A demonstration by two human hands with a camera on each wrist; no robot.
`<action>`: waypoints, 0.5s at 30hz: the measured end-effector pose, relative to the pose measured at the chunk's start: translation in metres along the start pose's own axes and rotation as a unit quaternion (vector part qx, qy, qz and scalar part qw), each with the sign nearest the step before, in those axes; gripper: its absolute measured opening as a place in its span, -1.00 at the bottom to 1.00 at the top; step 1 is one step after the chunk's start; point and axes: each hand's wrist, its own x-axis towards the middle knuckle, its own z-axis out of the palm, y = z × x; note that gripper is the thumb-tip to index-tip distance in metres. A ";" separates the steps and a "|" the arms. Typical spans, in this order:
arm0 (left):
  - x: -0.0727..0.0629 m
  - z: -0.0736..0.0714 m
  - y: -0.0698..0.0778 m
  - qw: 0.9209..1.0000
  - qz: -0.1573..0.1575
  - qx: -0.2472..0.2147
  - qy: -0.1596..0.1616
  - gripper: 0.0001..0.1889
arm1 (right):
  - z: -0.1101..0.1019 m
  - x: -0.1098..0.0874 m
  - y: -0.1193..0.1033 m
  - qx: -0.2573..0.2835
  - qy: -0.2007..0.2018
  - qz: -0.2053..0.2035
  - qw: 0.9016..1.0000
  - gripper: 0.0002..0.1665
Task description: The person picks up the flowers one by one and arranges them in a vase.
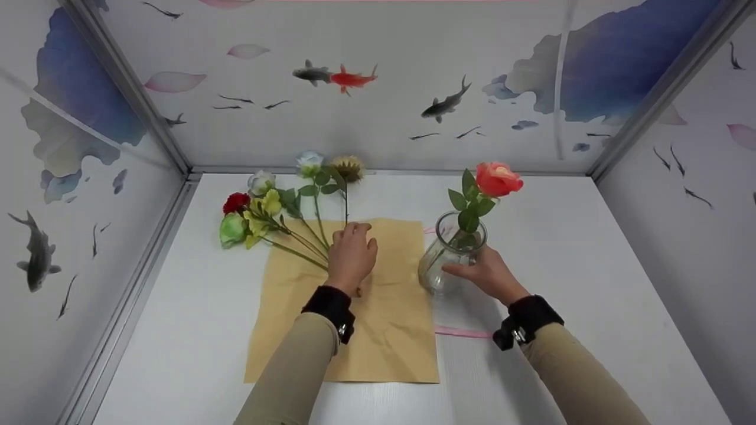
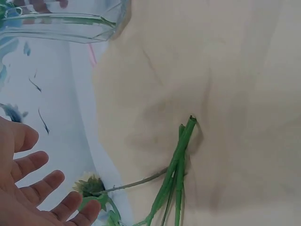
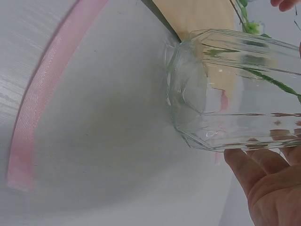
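My right hand [image 1: 495,276] grips the side of a clear glass vase [image 1: 434,273], which leans to the left in the head view. A coral rose [image 1: 499,179] with green leaves stands in the vase, its stem showing through the glass in the right wrist view. Over brown wrapping paper [image 1: 393,319], my left hand [image 1: 352,254] hovers with its fingers apart and loosely bent, holding nothing. Below that hand, several green stems [image 2: 176,165] lie crossed on the paper. Their heads fan out beyond it: a red flower [image 1: 236,202], a green one [image 1: 233,230], yellow blooms [image 1: 270,202] and pale roses [image 1: 309,163].
A sunflower-like bloom [image 1: 348,169] lies face down near the back edge of the white table [image 1: 567,236]. Pink ribbon [image 1: 463,333] runs across the table right of the paper. Panels printed with fish [image 1: 354,78] wall in the back and both sides.
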 end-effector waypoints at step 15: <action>-0.002 0.008 -0.021 0.996 -0.059 0.030 -0.061 -0.55 | -0.001 0.000 0.002 -0.008 0.000 0.006 1.000 -0.02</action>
